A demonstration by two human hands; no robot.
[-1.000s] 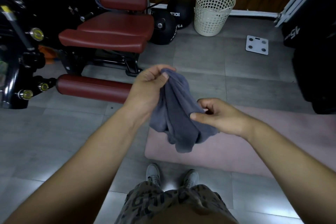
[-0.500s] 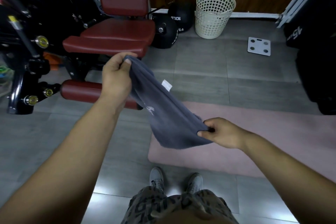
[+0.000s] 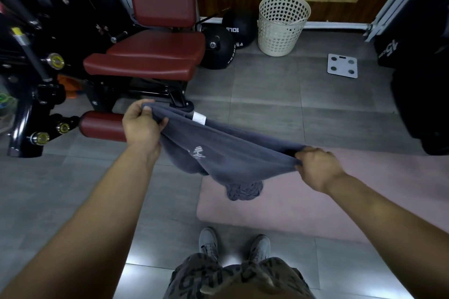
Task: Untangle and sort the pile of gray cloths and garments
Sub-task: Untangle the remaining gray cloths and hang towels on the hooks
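A dark gray cloth (image 3: 233, 150) with a white label and a small white logo is stretched in the air between both hands above the floor. My left hand (image 3: 143, 126) grips its upper left corner, fingers curled over the edge. Lower and to the right, my right hand (image 3: 315, 165) grips the opposite corner. The cloth sags in the middle. Under it, a small bunched gray piece (image 3: 244, 192) shows over the pink mat (image 3: 315, 209); I cannot tell whether it hangs from the cloth or lies on the mat.
A red padded gym seat (image 3: 150, 60) and its black frame stand at the left. A cream perforated laundry basket (image 3: 281, 24) stands by the back wall beside black medicine balls (image 3: 218, 48). A white scale (image 3: 342, 65) lies on the gray tiles. My shoes (image 3: 233, 243) are below.
My hands have pulled apart, the left one out to the left and the right one to the right. The bunched cloth has opened into a stretched span between them.
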